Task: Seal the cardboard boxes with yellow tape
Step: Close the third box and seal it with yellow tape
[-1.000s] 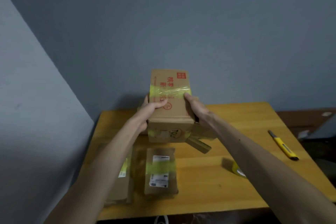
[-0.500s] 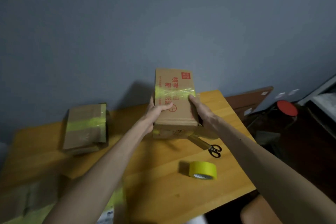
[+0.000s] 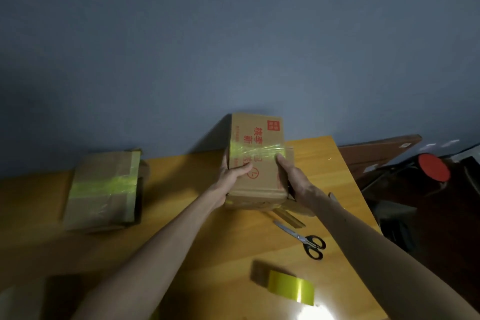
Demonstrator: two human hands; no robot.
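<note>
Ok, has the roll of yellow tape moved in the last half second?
No. The roll of yellow tape lies just nearer than the black-handled scissors, same as before.

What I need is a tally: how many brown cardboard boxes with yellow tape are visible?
2. The printed cardboard box is gripped by left hand and right hand; the plain cardboard box lies left on the wooden table. A blurred lower left shape may be another.

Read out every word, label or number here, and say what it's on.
"桃李": red print on the held brown cardboard box, above its yellow tape band.
"新": red, beside it; later characters blur under tape.
Too small to read: red square logo, circled mark, edge print.
No text visible on the taped brown cardboard box at left.
</note>
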